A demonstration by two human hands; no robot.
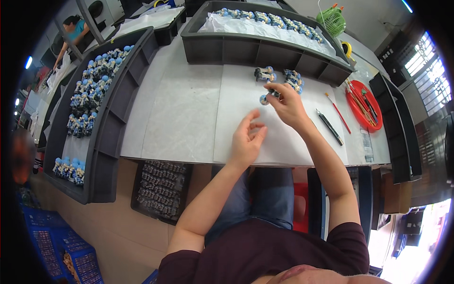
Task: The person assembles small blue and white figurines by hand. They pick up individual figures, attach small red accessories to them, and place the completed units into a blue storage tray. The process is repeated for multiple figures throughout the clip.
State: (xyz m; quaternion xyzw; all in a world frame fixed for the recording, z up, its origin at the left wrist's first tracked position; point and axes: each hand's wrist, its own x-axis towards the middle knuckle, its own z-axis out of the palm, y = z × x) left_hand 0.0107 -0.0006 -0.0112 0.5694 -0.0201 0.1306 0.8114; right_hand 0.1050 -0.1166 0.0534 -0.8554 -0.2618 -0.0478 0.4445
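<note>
Between the thumb and fingers of my right hand (287,106) is a small figurine with a light-blue round head (264,100). That hand hovers over the white sheet on the table, just in front of more such figurines. A pair of them (265,74) lies close behind my fingers, and another small group (293,81) lies to the right of that pair. My left hand (248,137) is held over the sheet nearer to me, with its fingers apart and curled a little, and nothing in it.
A grey crate (265,47) with a row of figurines stands at the back; another crate (106,123) full of them is at left. Right of my hands lie a black pen-like tool (329,127), a thin red brush (339,115) and a red tray (352,106) of tools.
</note>
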